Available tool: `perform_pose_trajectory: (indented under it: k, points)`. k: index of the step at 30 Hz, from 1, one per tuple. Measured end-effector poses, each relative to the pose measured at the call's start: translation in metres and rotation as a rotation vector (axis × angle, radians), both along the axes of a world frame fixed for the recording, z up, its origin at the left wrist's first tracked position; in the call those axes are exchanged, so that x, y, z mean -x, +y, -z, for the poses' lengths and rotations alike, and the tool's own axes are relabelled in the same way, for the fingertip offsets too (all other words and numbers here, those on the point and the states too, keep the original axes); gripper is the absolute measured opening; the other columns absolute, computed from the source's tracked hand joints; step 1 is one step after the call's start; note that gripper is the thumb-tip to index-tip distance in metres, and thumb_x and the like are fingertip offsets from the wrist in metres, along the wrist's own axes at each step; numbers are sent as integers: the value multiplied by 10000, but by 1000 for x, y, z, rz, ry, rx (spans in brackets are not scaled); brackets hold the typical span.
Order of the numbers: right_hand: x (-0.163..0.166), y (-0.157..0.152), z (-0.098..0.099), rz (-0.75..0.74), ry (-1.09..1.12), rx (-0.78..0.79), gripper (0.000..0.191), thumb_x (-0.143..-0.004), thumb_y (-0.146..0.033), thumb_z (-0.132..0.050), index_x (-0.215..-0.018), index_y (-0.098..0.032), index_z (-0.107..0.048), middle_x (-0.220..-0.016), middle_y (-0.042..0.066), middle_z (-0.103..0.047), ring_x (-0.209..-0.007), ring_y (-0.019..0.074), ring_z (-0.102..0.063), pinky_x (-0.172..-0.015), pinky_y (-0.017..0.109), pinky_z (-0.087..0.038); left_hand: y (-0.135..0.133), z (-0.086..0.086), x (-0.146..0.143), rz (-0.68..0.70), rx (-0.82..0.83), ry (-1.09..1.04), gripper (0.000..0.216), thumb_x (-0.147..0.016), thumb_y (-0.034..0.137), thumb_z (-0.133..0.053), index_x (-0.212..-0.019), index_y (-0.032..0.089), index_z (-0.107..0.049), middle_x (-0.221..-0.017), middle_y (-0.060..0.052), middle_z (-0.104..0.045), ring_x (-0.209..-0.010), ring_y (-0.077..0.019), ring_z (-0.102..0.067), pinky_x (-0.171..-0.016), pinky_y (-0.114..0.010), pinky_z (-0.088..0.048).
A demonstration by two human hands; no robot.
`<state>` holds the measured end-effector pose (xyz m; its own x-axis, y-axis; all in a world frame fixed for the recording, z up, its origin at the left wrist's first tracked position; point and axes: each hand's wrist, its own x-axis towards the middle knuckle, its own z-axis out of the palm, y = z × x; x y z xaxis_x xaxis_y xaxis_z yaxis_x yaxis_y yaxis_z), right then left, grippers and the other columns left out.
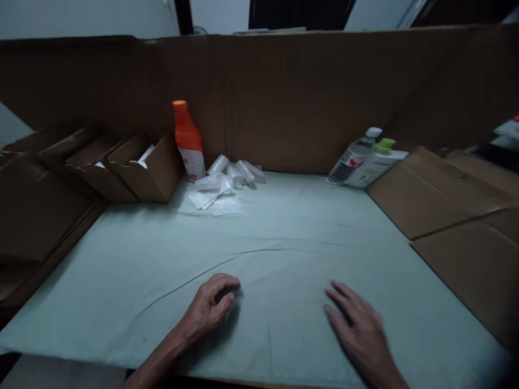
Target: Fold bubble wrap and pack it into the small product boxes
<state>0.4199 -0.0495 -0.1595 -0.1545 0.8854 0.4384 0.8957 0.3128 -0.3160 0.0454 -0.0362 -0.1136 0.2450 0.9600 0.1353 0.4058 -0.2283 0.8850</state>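
Observation:
My left hand (211, 308) rests on the pale green cloth (284, 227) near the front edge, its fingers curled loosely under with nothing visible in them. My right hand (359, 327) lies flat on the cloth to the right, fingers stretched out and holding nothing. Both hands are far from the objects at the back. A pile of small clear plastic bags (225, 183) lies at the back left of the cloth, beside an orange bottle (187, 139) with an orange cap.
Open cardboard boxes (133, 167) stand at the left. Two bottles, one white-capped (353, 156) and one green-capped (377, 161), lean at the back right. Flat cardboard sheets (450, 205) lie along the right. A cardboard wall (304, 97) closes the back.

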Motion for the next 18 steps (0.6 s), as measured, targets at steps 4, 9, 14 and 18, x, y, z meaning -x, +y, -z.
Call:
perform_pose_trajectory:
  k: [4,9,14,18]
  points:
    - [112,36,-16,-391,-122,0,366,-952,-276,-524,-1295,-200,-628,-1379,131,-640,-1253,302,-603,-961,497,-524,32,-28,62,-344,-315,159,236,-892,256,-552,-1064,196,-702,-1111,-114,-736,-1067,-244,-677,-937,-415,-549]
    - [171,48,-27,-581,-132,62,400,-919,-198,-568,-1316,-173,-603,-1455,146,-576,-1328,294,-541,-1046,488,-481,117,-94,142,-721,-634,435,321,-864,255,-560,-1154,167,-664,-1194,-124,-692,-1226,-296,-564,-1100,-487,-407]
    - [165,50,-24,-568,-84,92,395,-920,-201,-579,-1314,-197,-603,-1443,131,-587,-1332,279,-538,-1053,478,-479,206,-125,179,-883,-510,559,649,-788,179,-639,-1416,103,-493,-1249,-162,-644,-1275,-337,-499,-1116,-516,-344]
    - [163,50,-23,-565,-56,107,384,-916,-200,-588,-1299,-190,-615,-1433,133,-594,-1336,273,-536,-1060,469,-476,226,-126,186,-902,-415,576,526,-834,136,-553,-1351,40,-547,-1044,-142,-683,-1085,-307,-568,-1036,-542,-397]
